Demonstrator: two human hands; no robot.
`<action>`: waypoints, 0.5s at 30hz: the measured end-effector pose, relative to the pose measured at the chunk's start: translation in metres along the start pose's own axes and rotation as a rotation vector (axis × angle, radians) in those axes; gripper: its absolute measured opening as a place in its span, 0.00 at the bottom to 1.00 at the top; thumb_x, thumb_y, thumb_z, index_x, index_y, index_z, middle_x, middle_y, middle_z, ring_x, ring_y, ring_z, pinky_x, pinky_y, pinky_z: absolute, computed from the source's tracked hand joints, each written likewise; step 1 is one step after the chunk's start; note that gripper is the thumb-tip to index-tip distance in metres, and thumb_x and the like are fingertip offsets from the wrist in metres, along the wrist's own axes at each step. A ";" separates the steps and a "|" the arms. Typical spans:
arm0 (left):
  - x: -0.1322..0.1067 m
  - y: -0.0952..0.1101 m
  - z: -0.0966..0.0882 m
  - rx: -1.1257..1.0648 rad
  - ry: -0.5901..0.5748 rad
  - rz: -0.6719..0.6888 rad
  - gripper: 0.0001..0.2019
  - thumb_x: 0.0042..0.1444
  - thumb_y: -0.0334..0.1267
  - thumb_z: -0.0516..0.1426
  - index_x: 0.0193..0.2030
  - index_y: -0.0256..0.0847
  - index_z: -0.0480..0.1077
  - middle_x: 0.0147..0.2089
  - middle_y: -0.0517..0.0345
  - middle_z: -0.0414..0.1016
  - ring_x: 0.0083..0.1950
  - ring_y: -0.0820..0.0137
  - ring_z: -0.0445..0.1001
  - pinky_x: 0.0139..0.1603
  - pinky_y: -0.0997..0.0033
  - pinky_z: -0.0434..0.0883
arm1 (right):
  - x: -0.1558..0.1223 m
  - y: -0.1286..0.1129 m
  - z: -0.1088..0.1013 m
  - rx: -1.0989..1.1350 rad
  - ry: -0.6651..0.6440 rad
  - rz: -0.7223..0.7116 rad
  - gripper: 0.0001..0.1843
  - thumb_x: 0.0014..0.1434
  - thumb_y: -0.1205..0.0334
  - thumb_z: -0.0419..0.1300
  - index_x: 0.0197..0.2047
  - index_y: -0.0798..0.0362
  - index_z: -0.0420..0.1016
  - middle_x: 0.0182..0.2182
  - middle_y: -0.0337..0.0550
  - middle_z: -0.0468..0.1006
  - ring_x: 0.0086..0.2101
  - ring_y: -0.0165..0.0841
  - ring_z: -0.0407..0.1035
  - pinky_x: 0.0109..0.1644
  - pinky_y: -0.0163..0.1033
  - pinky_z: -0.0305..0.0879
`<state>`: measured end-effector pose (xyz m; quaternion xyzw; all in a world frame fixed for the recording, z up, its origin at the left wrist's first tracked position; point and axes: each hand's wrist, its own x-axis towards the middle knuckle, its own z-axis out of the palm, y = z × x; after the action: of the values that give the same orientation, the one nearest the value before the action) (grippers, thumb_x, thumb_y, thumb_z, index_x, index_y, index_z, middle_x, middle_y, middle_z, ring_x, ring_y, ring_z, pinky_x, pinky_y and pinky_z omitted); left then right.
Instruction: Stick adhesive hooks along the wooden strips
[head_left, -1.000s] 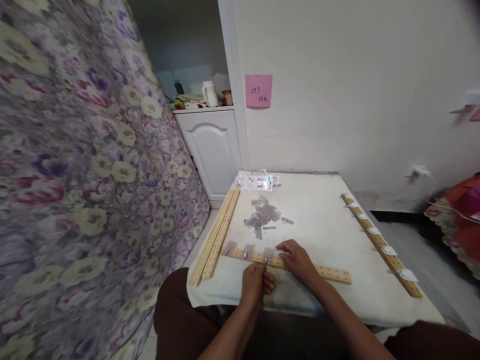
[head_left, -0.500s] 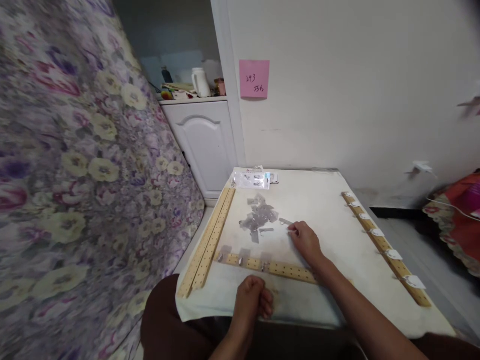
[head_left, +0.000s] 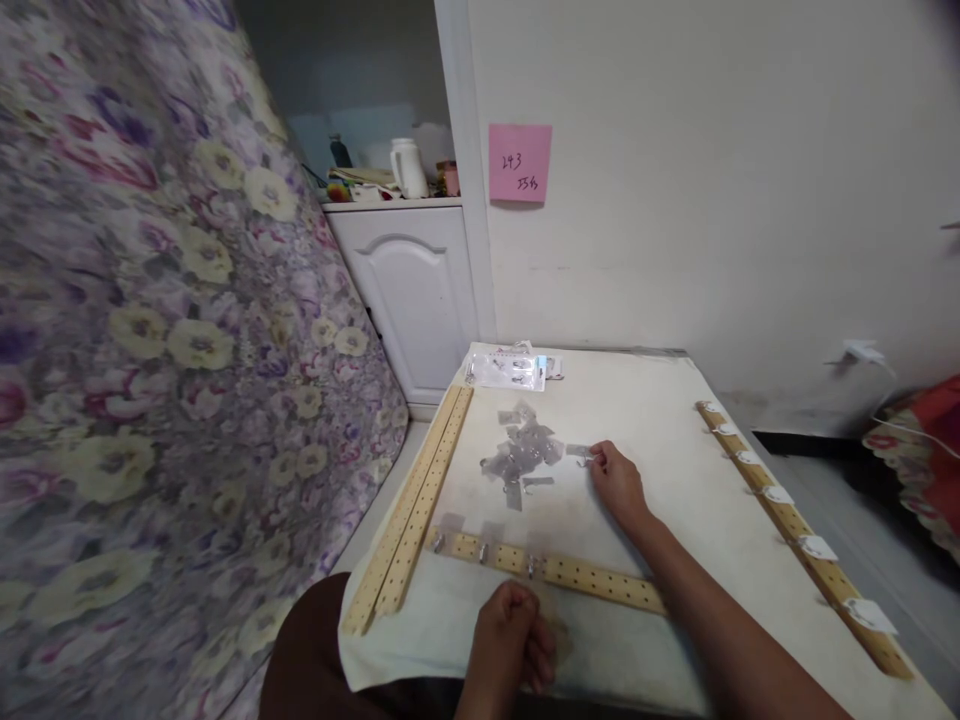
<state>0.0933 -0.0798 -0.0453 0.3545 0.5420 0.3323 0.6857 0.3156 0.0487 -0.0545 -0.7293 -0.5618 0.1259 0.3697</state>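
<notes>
Right hand (head_left: 616, 486): fingers pinch the hooked strip (head_left: 577, 451); light, level hold suits it!
Left hand (head_left: 513, 640): fingers curled, contents hidden.

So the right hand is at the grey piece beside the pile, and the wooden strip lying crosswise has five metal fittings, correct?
Not five: the head view shows three metal fittings on the crosswise wooden strip. The right hand is indeed at the grey piece beside the pile.
</notes>
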 end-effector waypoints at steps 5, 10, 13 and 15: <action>0.003 0.001 0.000 -0.005 -0.003 0.017 0.09 0.50 0.44 0.51 0.28 0.43 0.55 0.15 0.66 0.70 0.11 0.76 0.65 0.09 0.82 0.54 | 0.005 0.005 0.002 0.035 0.009 0.013 0.06 0.52 0.62 0.49 0.31 0.49 0.67 0.25 0.36 0.71 0.27 0.31 0.65 0.32 0.33 0.55; 0.000 -0.001 -0.002 0.002 -0.013 0.039 0.08 0.52 0.43 0.49 0.29 0.43 0.56 0.16 0.66 0.70 0.11 0.77 0.64 0.09 0.83 0.53 | 0.010 0.010 0.001 0.123 0.009 0.049 0.10 0.51 0.60 0.50 0.37 0.50 0.67 0.23 0.35 0.71 0.23 0.31 0.64 0.30 0.34 0.55; -0.003 -0.002 -0.002 0.000 -0.035 0.033 0.09 0.51 0.45 0.50 0.29 0.43 0.55 0.16 0.65 0.70 0.11 0.77 0.65 0.09 0.83 0.52 | 0.010 0.008 0.000 0.201 -0.032 0.056 0.10 0.50 0.59 0.50 0.35 0.49 0.69 0.18 0.32 0.69 0.20 0.30 0.64 0.28 0.34 0.55; -0.003 -0.003 -0.002 -0.001 -0.036 0.032 0.11 0.51 0.47 0.51 0.29 0.43 0.55 0.17 0.65 0.71 0.11 0.76 0.65 0.09 0.82 0.53 | 0.010 0.005 -0.002 0.258 -0.061 0.063 0.08 0.49 0.59 0.51 0.30 0.49 0.70 0.16 0.32 0.68 0.19 0.30 0.63 0.28 0.34 0.55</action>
<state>0.0912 -0.0840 -0.0467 0.3689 0.5237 0.3371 0.6900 0.3236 0.0570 -0.0545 -0.6889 -0.5287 0.2308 0.4389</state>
